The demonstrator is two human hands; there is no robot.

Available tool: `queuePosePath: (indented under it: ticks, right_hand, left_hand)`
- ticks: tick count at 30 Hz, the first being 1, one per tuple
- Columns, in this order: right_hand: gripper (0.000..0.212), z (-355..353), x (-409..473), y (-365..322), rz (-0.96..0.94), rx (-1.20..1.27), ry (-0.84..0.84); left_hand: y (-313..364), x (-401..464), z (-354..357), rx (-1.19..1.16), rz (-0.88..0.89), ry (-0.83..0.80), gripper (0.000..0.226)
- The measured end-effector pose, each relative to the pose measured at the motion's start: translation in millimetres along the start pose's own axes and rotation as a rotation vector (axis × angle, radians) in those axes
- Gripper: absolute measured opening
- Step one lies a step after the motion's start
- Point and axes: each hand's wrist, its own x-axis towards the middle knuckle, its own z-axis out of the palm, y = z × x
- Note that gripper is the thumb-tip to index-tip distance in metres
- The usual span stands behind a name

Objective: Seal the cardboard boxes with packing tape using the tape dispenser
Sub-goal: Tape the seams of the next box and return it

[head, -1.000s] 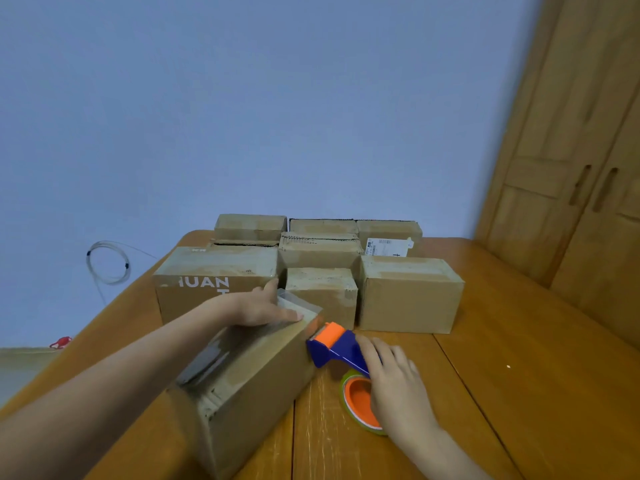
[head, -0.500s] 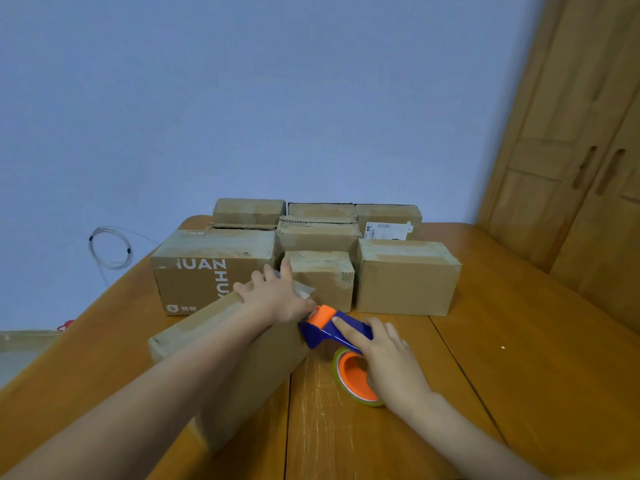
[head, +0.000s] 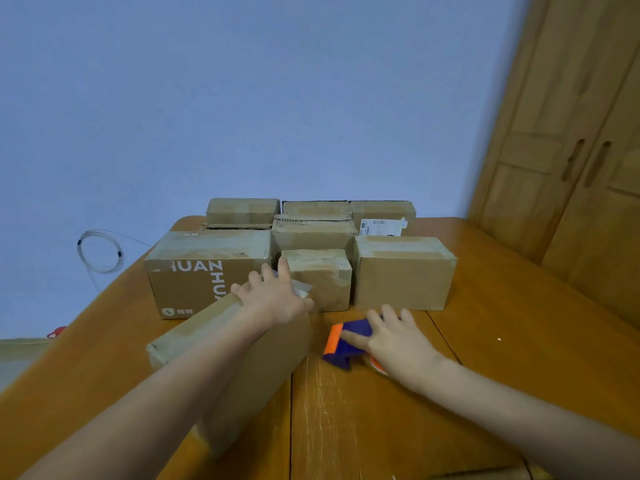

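A long cardboard box (head: 249,368) lies on the wooden table (head: 502,341) in front of me, with clear tape along its top. My left hand (head: 277,296) presses flat on the box's far end, fingers spread over a loose tape end. The blue and orange tape dispenser (head: 346,344) rests on the table just right of the box. My right hand (head: 398,341) lies over the dispenser, its fingers curled round the blue body. The tape roll is mostly hidden under that hand.
Several closed cardboard boxes (head: 401,271) stand in rows at the table's far end, the largest (head: 204,271) at the left. A coiled cable (head: 100,251) hangs on the blue wall. Wooden cabinet doors (head: 588,168) stand at the right.
The dispenser has come away from the box's end, moving right onto the table with my right hand. My left hand has slid further over the box's far end.
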Motion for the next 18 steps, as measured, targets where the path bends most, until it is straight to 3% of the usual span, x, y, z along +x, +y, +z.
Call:
queuePosePath:
  ticks: [4,10,18]
  right_hand:
    - [0.067,-2.9,-1.8,35.9,0.168,0.148,0.057]
    - [0.085,17.8,-4.9,74.6,0.254,0.714,0.065]
    - [0.074,11.4,-10.8,87.7,0.309,1.171,0.104]
  left_hand:
    - [-0.9,0.7,-3.8,-0.041,0.003,-0.010,0.101]
    - [-4.7,0.1,-3.2,-0.055,0.016,-0.005,0.112]
    - [-8.0,1.4,-5.8,-0.150,0.068,0.015,0.098]
